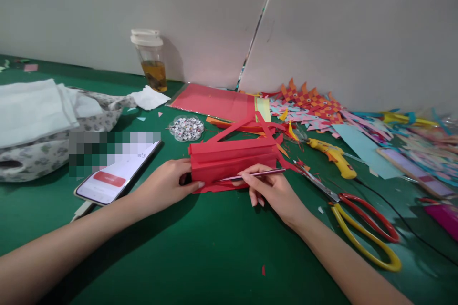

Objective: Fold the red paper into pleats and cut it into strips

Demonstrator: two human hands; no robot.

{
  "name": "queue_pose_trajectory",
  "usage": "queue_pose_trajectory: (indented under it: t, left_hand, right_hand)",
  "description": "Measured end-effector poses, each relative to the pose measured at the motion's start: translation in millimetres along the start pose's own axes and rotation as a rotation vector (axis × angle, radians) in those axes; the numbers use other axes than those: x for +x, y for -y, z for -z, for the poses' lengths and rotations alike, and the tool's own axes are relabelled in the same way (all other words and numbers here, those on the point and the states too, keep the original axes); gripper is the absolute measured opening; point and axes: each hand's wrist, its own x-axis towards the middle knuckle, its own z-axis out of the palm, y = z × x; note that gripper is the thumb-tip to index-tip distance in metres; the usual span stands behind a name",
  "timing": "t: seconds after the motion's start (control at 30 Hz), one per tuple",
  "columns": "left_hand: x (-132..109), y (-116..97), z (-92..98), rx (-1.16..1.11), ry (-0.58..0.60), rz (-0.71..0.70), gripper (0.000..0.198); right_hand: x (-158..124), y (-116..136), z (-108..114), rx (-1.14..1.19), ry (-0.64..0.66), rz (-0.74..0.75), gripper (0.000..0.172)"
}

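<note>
A folded stack of red paper (232, 159) lies on the green table (200, 248) in front of me. My left hand (166, 183) grips its left end, thumb underneath and fingers closed around the edge. My right hand (274, 190) rests at the stack's lower right edge. It pinches a thin pen-like stick (250, 176) that lies along the front of the paper, its tip pointing left. Loose red paper strips (246, 126) trail off behind the stack.
A phone (116, 174) lies left of my left hand, beside folded cloth (36, 114). Scissors with yellow and red handles (358, 221) and a yellow glue gun (332, 155) lie to the right. A dish of googly eyes (186, 128), a drink cup (152, 59), red sheets (214, 100) and woven paper pieces (307, 97) sit behind.
</note>
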Motion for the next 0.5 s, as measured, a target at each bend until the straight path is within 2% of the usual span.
queue_pose_trajectory:
  t: [0.1, 0.2, 0.37, 0.5]
  left_hand:
    - [-0.1, 0.8, 0.7, -0.006, 0.006, 0.001, 0.013]
    - [-0.4, 0.8, 1.6, -0.019, 0.028, 0.006, 0.014]
    - [-0.8, 1.0, 1.8, -0.019, 0.032, 0.013, 0.014]
    - [-0.9, 0.9, 2.3, -0.014, 0.031, 0.015, 0.014]
  right_hand:
    - [2.4, -4.9, 7.3, 0.088, -0.049, 0.001, 0.021]
    - [5.5, -9.5, 20.8, 0.154, -0.171, 0.017, 0.019]
    - [8.4, -10.1, 42.1, 0.162, -0.414, 0.072, 0.014]
    - [9.1, -8.5, 50.7, 0.149, -0.505, 0.117, 0.013]
